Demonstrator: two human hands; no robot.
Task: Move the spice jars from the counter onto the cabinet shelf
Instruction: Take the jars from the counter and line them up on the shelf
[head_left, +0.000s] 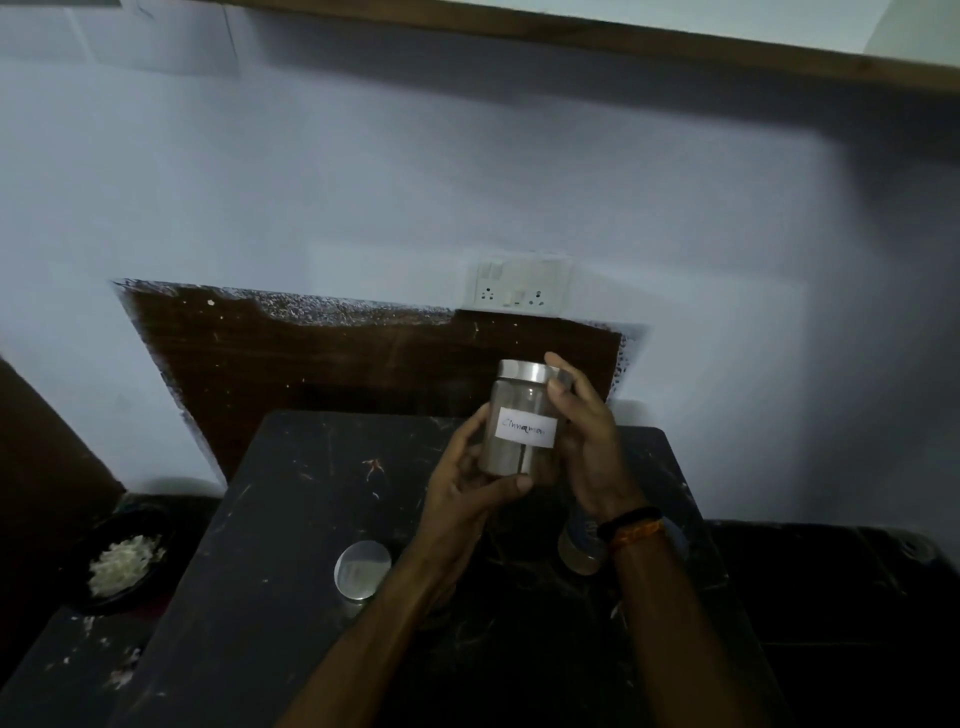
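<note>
Head view: we hold the jar (522, 423) above the bench (291, 519), left hand (467, 486) cupping its base, right hand (584, 431) curled round its side and lid. Likely glass, smooth, breakable; we judge the body the safest hold.

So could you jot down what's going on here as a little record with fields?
held: jar labelled Cinnamon, metal lid, lifted above the table
left hand: cups the jar's base and side
right hand: grips the jar's side, fingers by the lid
still on table: lidded jar; another jar partly hidden behind the right wrist
left of table: bowl of white bits
wall: socket plate
</note>
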